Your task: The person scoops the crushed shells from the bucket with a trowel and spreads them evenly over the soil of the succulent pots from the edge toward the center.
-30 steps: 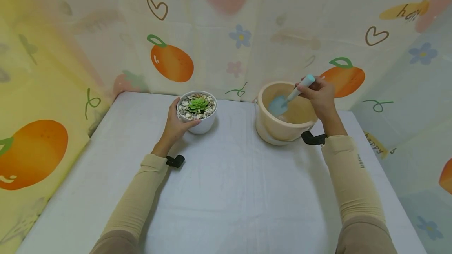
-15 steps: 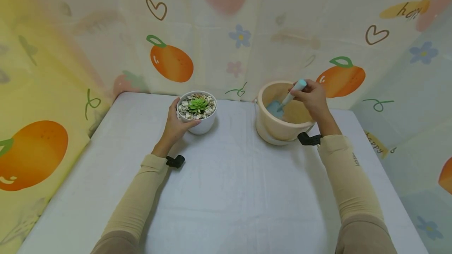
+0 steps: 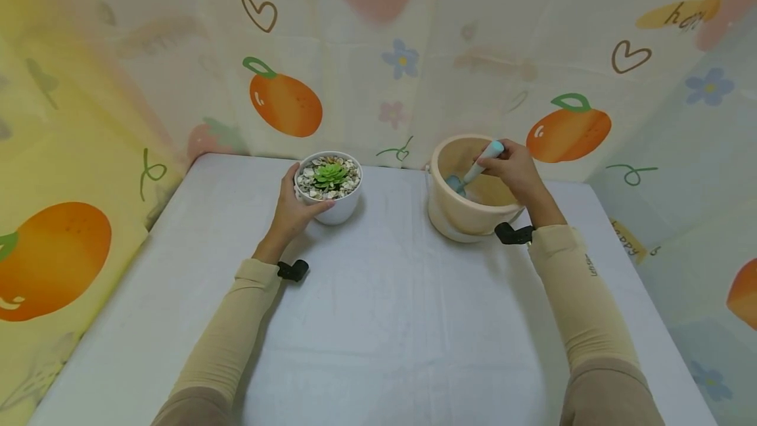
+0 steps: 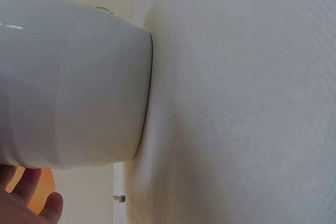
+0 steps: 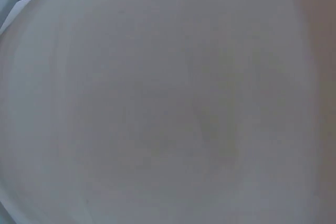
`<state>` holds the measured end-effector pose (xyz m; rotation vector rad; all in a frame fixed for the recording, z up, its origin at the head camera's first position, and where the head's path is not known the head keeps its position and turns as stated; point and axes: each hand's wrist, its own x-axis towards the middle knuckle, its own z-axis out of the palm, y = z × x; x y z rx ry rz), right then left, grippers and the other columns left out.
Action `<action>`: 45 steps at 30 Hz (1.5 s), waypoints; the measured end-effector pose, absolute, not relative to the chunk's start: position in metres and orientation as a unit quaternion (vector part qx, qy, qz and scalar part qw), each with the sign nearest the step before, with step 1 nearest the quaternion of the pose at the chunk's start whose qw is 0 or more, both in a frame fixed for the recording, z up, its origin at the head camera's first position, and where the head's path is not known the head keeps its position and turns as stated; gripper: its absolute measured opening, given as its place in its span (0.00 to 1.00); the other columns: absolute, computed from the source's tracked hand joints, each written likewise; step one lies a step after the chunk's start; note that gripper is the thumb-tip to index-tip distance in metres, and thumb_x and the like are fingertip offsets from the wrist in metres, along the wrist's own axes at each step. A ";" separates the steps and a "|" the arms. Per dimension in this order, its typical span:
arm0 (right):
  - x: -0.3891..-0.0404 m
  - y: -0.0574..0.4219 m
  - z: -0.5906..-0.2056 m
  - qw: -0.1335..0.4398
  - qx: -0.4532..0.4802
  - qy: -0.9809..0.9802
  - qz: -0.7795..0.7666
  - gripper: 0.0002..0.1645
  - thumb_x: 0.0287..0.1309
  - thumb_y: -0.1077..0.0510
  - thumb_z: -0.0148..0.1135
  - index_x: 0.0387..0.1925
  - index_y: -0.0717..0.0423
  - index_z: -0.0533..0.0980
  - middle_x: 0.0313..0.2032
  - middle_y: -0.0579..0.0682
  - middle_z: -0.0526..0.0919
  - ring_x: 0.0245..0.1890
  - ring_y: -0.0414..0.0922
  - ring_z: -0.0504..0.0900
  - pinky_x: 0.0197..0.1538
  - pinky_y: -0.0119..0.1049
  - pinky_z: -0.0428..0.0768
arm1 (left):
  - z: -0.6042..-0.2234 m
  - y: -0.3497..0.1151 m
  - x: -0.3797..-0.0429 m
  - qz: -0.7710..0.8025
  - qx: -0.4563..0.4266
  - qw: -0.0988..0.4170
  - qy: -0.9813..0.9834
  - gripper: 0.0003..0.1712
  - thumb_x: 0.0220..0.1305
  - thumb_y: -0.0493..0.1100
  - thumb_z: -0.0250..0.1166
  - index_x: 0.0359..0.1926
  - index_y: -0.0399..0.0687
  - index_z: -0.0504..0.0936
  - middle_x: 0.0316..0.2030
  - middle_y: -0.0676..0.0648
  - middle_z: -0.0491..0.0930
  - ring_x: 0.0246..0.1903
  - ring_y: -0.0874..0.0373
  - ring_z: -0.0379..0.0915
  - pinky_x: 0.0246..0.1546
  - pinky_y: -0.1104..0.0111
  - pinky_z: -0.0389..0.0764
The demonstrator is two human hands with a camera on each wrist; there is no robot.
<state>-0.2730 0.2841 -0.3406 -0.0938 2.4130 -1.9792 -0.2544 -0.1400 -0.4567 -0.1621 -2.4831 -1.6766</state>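
Observation:
A small white flowerpot stands on the white-covered table, holding a green succulent amid pale pebbles. My left hand grips the pot's left side, its thumb in front near the rim. The left wrist view shows the white pot standing on the cloth, fingers at its side. At right, my right hand pinches the pale handle of a small blue toy shovel. The shovel's blade dips inside a cream bucket, partly hidden by the bucket's front wall. The bucket's wall fills the right wrist view, blurred.
A white cloth covers the table. Behind it hangs a curtain with printed fruit, flowers and lettering, which also closes off both sides. Black wrist cameras sit on both wrists.
My right hand has moved left and slightly down, and the shovel's blade has sunk deeper into the bucket. The left hand and the flowerpot have stayed in place.

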 end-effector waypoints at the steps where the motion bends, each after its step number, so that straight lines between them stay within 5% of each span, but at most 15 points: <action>1: -0.273 0.284 -0.340 0.012 -0.024 0.779 -0.627 0.15 0.61 0.67 0.62 0.46 0.70 0.70 0.32 0.41 0.84 0.34 0.33 0.84 0.41 0.25 0.83 | -0.457 -0.140 -0.254 -0.556 -0.053 0.071 -0.826 0.65 0.49 0.53 0.77 0.77 0.49 0.42 0.75 0.39 0.47 0.75 0.46 0.45 0.73 0.45 0.50; 11: -0.272 0.286 -0.338 0.016 0.033 0.833 -0.553 0.18 0.62 0.63 0.61 0.49 0.70 0.68 0.31 0.40 0.77 0.32 0.31 0.80 0.39 0.22 0.82 | -0.458 -0.140 -0.255 -0.560 -0.054 0.066 -0.824 0.66 0.49 0.53 0.77 0.77 0.50 0.42 0.75 0.40 0.46 0.75 0.46 0.44 0.73 0.45 0.49; 15: -0.269 0.285 -0.335 0.008 0.063 0.865 -0.497 0.24 0.63 0.60 0.61 0.55 0.72 0.67 0.40 0.51 0.76 0.36 0.37 0.78 0.41 0.22 0.81 | -0.457 -0.140 -0.255 -0.561 -0.054 0.068 -0.823 0.65 0.48 0.53 0.77 0.77 0.49 0.42 0.75 0.40 0.47 0.75 0.46 0.44 0.73 0.45 0.49; 18: -0.267 0.285 -0.331 0.009 0.087 0.886 -0.455 0.31 0.64 0.56 0.60 0.63 0.70 0.64 0.55 0.63 0.72 0.47 0.47 0.76 0.54 0.34 0.81 | -0.458 -0.140 -0.255 -0.562 -0.055 0.068 -0.822 0.65 0.48 0.52 0.77 0.77 0.49 0.42 0.75 0.39 0.47 0.75 0.46 0.44 0.73 0.45 0.50; 22: -0.263 0.285 -0.326 0.013 0.090 0.903 -0.420 0.37 0.65 0.52 0.58 0.69 0.67 0.60 0.67 0.67 0.64 0.63 0.59 0.67 0.67 0.53 0.68 | -0.458 -0.140 -0.254 -0.560 -0.052 0.066 -0.824 0.65 0.49 0.53 0.77 0.77 0.49 0.42 0.75 0.39 0.47 0.75 0.46 0.44 0.73 0.45 0.50; 45: -0.249 0.294 -0.328 -0.031 0.036 0.925 -0.376 0.38 0.67 0.49 0.56 0.69 0.66 0.60 0.69 0.67 0.62 0.70 0.63 0.60 0.72 0.57 0.58 | -0.451 -0.145 -0.257 -0.534 -0.055 0.044 -0.842 0.67 0.48 0.56 0.77 0.77 0.47 0.41 0.74 0.37 0.48 0.74 0.43 0.46 0.73 0.44 0.51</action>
